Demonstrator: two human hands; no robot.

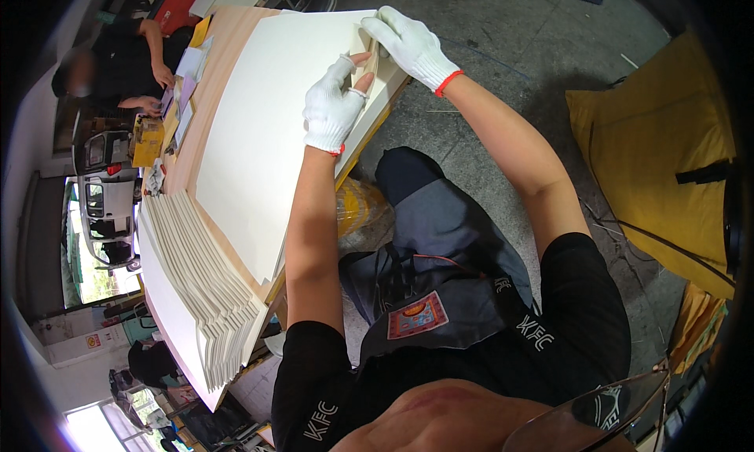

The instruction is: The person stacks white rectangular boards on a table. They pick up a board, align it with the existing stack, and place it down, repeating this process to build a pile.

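Large white paper sheets [259, 110] lie on a wooden table. At their near right edge, my left hand [337, 98], in a white knit glove with bare thumb and fingertip showing, has its fingers at a narrow cream folded paper or card edge [366, 69]. Across from it my right hand [406, 42], fully gloved in white with a red cuff, grips the corner of the same edge. How many sheets lie between the fingers cannot be told. To the left a thick stack of folded white sheets [206, 299] rests fanned in steps along the table.
Across the wooden table [230, 28] a co-worker handles coloured papers [187, 90] beside a yellow taped box [148, 141]. A yellow-taped bundle [356, 207] stands beneath the near edge. A large yellow cover [654, 157] is at the right, with a cable across it. Another person works at lower left.
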